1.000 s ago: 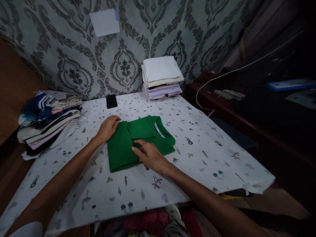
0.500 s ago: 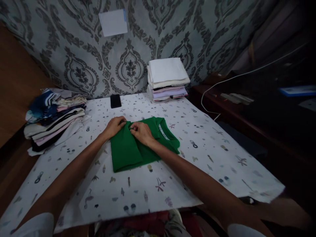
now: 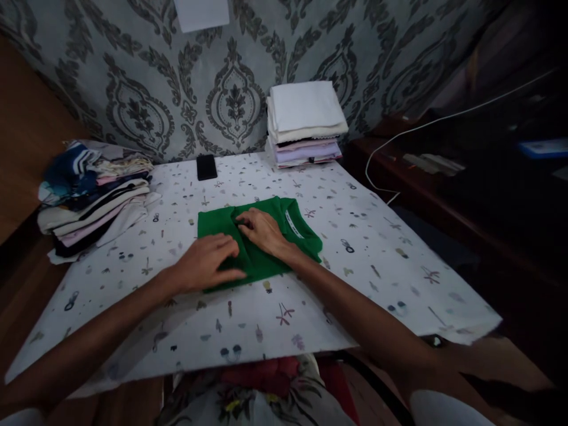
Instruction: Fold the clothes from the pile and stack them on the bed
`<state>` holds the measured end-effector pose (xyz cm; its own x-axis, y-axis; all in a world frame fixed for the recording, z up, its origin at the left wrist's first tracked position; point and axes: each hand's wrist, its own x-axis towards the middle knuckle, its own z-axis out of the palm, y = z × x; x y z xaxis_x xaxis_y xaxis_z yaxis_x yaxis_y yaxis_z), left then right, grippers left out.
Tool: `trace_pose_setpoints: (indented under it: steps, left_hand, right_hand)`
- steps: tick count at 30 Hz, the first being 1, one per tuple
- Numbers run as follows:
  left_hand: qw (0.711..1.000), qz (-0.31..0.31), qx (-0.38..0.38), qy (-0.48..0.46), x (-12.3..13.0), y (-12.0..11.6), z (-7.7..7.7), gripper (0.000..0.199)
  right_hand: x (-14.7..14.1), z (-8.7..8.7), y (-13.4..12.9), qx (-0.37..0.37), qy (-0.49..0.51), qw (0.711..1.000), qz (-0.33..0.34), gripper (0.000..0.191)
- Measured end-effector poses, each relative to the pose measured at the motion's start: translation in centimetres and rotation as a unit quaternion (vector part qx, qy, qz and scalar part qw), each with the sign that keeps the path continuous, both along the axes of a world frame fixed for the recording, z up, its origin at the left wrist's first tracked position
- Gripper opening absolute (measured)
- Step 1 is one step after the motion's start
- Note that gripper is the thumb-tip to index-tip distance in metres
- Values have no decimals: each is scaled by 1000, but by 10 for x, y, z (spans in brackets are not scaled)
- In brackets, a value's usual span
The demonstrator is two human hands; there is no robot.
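Observation:
A green garment [image 3: 217, 222], folded and with a white label strip at its neckline, lies on the patterned white cloth of the table [image 3: 275, 322]. Over the garment's near left part is my left hand [image 3: 208, 263], its thumb and fingers spread, holding nothing. My right hand [image 3: 261, 231] rests on the garment's middle, with the fingers bent together at a fold edge and pinching the green fabric.
Folded clothes [image 3: 100, 207] are piled at the table's left edge. A stack of white and lilac fabrics [image 3: 306, 124] stands at the back, right of a black phone [image 3: 206, 167]. A white cable [image 3: 410, 131] runs across the dark furniture at right.
My left hand has let go of the garment's far edge and moved toward me, its fingers now apart. My right hand stays at the fold. The view has tilted down slightly.

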<state>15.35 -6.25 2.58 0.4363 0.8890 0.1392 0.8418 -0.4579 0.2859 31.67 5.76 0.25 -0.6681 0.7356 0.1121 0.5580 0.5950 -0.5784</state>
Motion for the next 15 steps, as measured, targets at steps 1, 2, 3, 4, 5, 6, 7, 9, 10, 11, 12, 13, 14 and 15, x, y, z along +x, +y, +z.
trace_pose_setpoints:
  steps: [1,2,3,4,5,6,7,9,10,11,12,13,14,15]
  left_hand:
    - [999,-18,14,30,6,-10,-2,29]
    - [997,-27,38,54,10,-18,-4,24]
    - [995,-30,61,70,13,-24,-7,19]
    - [993,-32,80,75,15,-28,-9,17]
    - [992,-35,93,72,17,-31,-11,19]
    - [992,-41,99,64,17,-33,-12,20]
    - [992,-51,99,56,17,-34,-12,19]
    - [993,-76,80,42,16,-35,-11,14]
    - [994,-87,63,33,15,-34,-9,13]
    - [994,-95,41,19,14,-33,-8,14]
    - [995,-96,19,0,13,-31,-6,16]
    - [996,-89,0,-24,11,-28,-5,18]
    - [996,-74,-12,-48,9,-25,-4,19]
    - [996,-52,-13,-68,7,-20,-5,20]
  right_hand:
    - [-1,0,0,4,-1,1000,5,29]
    - [-2,-1,-1,10,-7,1000,9,29]
    - [-2,-1,-1,18,-15,1000,11,29]
    - [-2,-1,-1,26,-25,999,12,29]
    - [-2,-1,-1,34,-35,999,11,29]
    - [-2,-1,-1,40,-43,998,10,29]
    - [-2,-1,-1,44,-48,998,10,29]
    - [-2,3,-1,44,-51,998,5,27]
    - [-3,6,0,36,-53,998,-2,28]
    - [-5,9,0,23,-55,998,-11,35]
    - [-8,13,1,4,-58,998,-24,44]
    - [-12,16,2,-18,-61,997,-39,51]
    - [-17,20,3,-37,-65,996,-54,53]
    - [-22,22,5,-51,-68,994,-67,49]
